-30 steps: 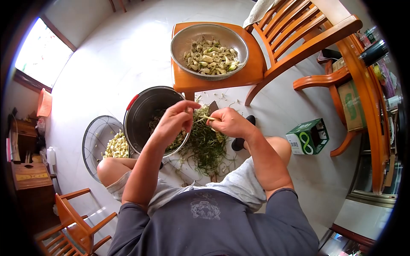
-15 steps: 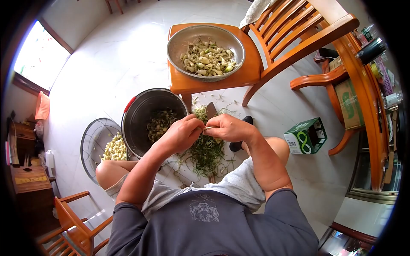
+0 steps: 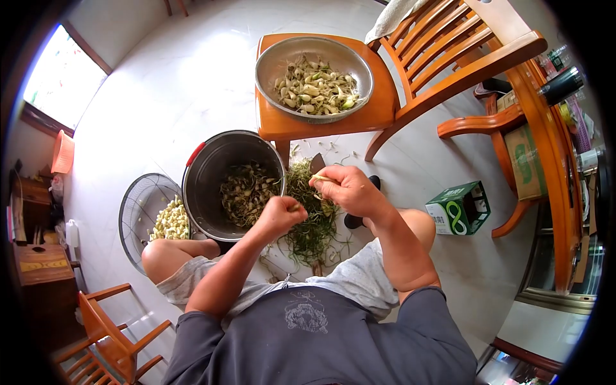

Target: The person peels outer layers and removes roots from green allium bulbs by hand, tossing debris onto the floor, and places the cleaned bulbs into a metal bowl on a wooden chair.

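Observation:
My right hand point(image 3: 350, 190) is closed, pinching a thin pale piece of an onion-like bulb point(image 3: 323, 178) between thumb and forefinger. My left hand point(image 3: 279, 216) is curled by the near rim of a dark bucket point(image 3: 199, 192); a small greenish bulb point(image 3: 294, 207) shows at its fingertips. Loose, rooty bulbs point(image 3: 247, 192) lie inside the bucket. Below my hands, a heap of green trimmings point(image 3: 309, 231) covers the floor. A broad blade point(image 3: 317, 162) stands upright behind the heap, partly hidden by my right hand.
A metal basin point(image 3: 267, 70) of untrimmed bulbs sits on a wooden chair point(image 3: 378, 120) ahead. At left, a wire basket point(image 3: 131, 208) holds clean white bulbs. A green box point(image 3: 459, 206) lies right of my leg, and a wooden armchair point(image 3: 109, 327) stands lower left.
My hands, together before, have moved apart. The left has come down and toward me; the right has risen slightly with the pale piece.

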`<move>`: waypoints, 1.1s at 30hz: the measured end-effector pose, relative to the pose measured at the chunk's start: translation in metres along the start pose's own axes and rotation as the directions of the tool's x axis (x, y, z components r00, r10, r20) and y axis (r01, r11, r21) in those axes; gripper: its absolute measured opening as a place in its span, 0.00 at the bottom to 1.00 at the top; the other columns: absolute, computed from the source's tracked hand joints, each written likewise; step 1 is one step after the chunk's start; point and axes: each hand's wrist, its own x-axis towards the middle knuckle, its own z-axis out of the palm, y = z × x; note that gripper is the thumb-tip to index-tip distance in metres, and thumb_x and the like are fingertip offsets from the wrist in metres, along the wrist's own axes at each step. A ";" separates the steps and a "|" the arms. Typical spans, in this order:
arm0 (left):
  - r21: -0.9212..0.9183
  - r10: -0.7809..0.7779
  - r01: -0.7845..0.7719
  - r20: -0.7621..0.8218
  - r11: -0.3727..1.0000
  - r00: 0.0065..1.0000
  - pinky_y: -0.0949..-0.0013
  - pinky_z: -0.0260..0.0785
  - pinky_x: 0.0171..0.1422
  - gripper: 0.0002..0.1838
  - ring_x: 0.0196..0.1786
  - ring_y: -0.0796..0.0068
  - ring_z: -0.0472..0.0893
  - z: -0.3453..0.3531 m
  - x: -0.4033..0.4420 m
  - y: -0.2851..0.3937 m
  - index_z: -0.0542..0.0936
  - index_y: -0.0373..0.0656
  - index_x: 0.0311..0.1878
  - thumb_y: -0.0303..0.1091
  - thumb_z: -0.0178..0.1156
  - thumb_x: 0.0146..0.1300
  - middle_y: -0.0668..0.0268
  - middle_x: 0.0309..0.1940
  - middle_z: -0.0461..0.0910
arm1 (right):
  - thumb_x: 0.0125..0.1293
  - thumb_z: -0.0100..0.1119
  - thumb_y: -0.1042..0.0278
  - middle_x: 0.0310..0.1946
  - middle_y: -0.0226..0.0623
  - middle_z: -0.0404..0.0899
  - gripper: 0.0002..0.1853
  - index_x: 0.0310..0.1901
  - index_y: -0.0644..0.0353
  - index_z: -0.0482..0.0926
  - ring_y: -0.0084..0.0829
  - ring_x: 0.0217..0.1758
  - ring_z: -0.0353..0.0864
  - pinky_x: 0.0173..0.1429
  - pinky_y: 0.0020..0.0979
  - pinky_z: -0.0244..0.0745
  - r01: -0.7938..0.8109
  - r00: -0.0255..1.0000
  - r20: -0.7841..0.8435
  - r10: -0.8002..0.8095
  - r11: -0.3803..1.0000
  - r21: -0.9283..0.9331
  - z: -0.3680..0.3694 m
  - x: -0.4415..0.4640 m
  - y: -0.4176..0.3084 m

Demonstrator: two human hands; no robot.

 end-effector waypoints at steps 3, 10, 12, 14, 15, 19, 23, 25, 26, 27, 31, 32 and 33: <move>0.033 -0.087 0.085 0.053 0.996 0.995 0.75 0.66 0.30 0.09 0.25 0.84 0.72 0.007 -0.002 -0.019 0.82 0.36 0.29 0.34 0.68 0.53 0.72 0.21 0.76 | 0.66 0.54 0.72 0.23 0.25 0.75 0.08 0.42 0.63 0.81 0.12 0.22 0.68 0.23 0.19 0.64 -0.124 0.991 -0.020 0.130 0.977 0.175 -0.006 -0.002 -0.013; -0.124 -0.245 0.253 0.075 0.959 0.967 0.74 0.57 0.16 0.12 0.13 0.84 0.67 -0.006 -0.002 -0.003 0.82 0.35 0.32 0.37 0.64 0.60 0.72 0.12 0.70 | 0.66 0.54 0.72 0.26 0.27 0.79 0.12 0.48 0.61 0.82 0.12 0.23 0.70 0.25 0.16 0.65 -0.130 0.991 -0.042 0.130 0.991 0.013 -0.013 0.004 -0.009; -0.256 -0.116 0.131 0.075 0.958 0.990 0.74 0.57 0.16 0.12 0.13 0.83 0.68 -0.009 0.003 -0.015 0.81 0.36 0.32 0.37 0.64 0.60 0.72 0.12 0.71 | 0.64 0.56 0.73 0.26 0.27 0.79 0.10 0.45 0.60 0.84 0.12 0.24 0.71 0.26 0.16 0.67 -0.089 0.995 -0.051 0.088 0.996 -0.022 -0.011 0.003 -0.012; -0.114 -0.175 0.182 0.067 0.977 0.982 0.74 0.52 0.16 0.12 0.12 0.83 0.68 -0.021 0.001 0.004 0.79 0.37 0.29 0.37 0.64 0.61 0.70 0.11 0.71 | 0.63 0.58 0.75 0.27 0.25 0.79 0.09 0.42 0.62 0.84 0.13 0.25 0.71 0.31 0.17 0.69 -0.035 0.998 -0.058 0.032 0.998 -0.054 -0.011 0.006 -0.003; -0.038 -0.197 0.200 0.064 0.979 0.978 0.75 0.53 0.16 0.13 0.12 0.83 0.68 -0.028 0.001 0.013 0.78 0.37 0.28 0.37 0.65 0.61 0.71 0.11 0.71 | 0.62 0.60 0.76 0.28 0.25 0.80 0.07 0.40 0.63 0.84 0.14 0.28 0.73 0.35 0.18 0.70 -0.105 0.992 -0.078 0.097 0.989 -0.102 -0.012 0.007 -0.007; -0.179 -0.078 0.084 0.041 0.980 0.996 0.78 0.56 0.17 0.08 0.15 0.85 0.68 -0.042 0.007 0.032 0.78 0.37 0.31 0.32 0.63 0.62 0.73 0.14 0.71 | 0.60 0.63 0.72 0.24 0.33 0.81 0.07 0.32 0.68 0.84 0.21 0.29 0.76 0.36 0.27 0.72 0.006 0.990 -0.135 -0.041 0.968 -0.251 -0.020 0.021 -0.019; -0.119 0.018 -0.017 0.009 0.993 1.000 0.79 0.59 0.17 0.07 0.15 0.84 0.70 -0.063 0.019 0.075 0.78 0.37 0.35 0.31 0.62 0.61 0.70 0.18 0.74 | 0.58 0.64 0.67 0.24 0.32 0.81 0.10 0.37 0.65 0.83 0.18 0.28 0.76 0.35 0.27 0.73 0.058 0.954 -0.242 -0.176 0.902 -0.427 -0.043 0.051 -0.044; -0.152 0.104 -0.107 -0.029 0.983 0.994 0.79 0.61 0.20 0.09 0.17 0.83 0.71 -0.072 0.036 0.100 0.78 0.37 0.35 0.33 0.63 0.61 0.69 0.19 0.74 | 0.59 0.63 0.67 0.24 0.30 0.80 0.10 0.39 0.63 0.83 0.16 0.26 0.74 0.32 0.24 0.71 -0.019 0.929 -0.335 -0.159 0.882 -0.470 -0.060 0.076 -0.057; -0.199 0.163 -0.169 -0.044 0.965 0.986 0.78 0.63 0.21 0.09 0.18 0.83 0.72 -0.075 0.047 0.115 0.78 0.37 0.35 0.34 0.63 0.61 0.69 0.20 0.74 | 0.61 0.62 0.67 0.24 0.28 0.79 0.10 0.40 0.62 0.83 0.14 0.25 0.72 0.30 0.20 0.68 -0.029 0.912 -0.372 -0.171 0.880 -0.474 -0.066 0.089 -0.063; -0.212 0.260 -0.270 -0.073 0.939 0.963 0.78 0.66 0.26 0.11 0.22 0.82 0.74 -0.077 0.061 0.129 0.78 0.37 0.37 0.35 0.63 0.61 0.67 0.23 0.76 | 0.60 0.61 0.68 0.22 0.29 0.78 0.09 0.40 0.63 0.81 0.16 0.21 0.73 0.25 0.21 0.68 -0.033 0.917 -0.369 -0.151 0.893 -0.449 -0.074 0.104 -0.072; -0.164 0.243 -0.242 -0.014 0.956 0.970 0.61 0.72 0.57 0.38 0.58 0.62 0.75 -0.089 0.123 0.178 0.65 0.38 0.67 0.50 0.65 0.59 0.48 0.57 0.71 | 0.56 0.64 0.60 0.46 0.57 0.77 0.29 0.54 0.74 0.73 0.44 0.48 0.78 0.51 0.35 0.73 0.010 0.809 -0.343 -0.477 0.595 -0.804 -0.078 0.112 -0.082; -0.035 0.260 -0.264 -0.085 0.964 0.962 0.63 0.73 0.55 0.37 0.56 0.63 0.75 -0.088 0.111 0.194 0.66 0.37 0.65 0.49 0.64 0.60 0.50 0.54 0.73 | 0.56 0.63 0.57 0.49 0.62 0.76 0.29 0.53 0.73 0.75 0.52 0.55 0.76 0.60 0.39 0.72 -0.013 0.756 -0.311 -0.576 0.462 -0.887 -0.071 0.107 -0.083; 0.096 0.283 -0.271 -0.152 0.958 0.947 0.65 0.74 0.52 0.35 0.54 0.64 0.76 -0.087 0.103 0.199 0.67 0.35 0.64 0.48 0.64 0.61 0.52 0.52 0.74 | 0.62 0.61 0.65 0.24 0.31 0.80 0.12 0.42 0.65 0.82 0.16 0.25 0.74 0.31 0.21 0.70 0.063 0.783 -0.197 -0.590 0.390 -0.919 -0.077 0.105 -0.075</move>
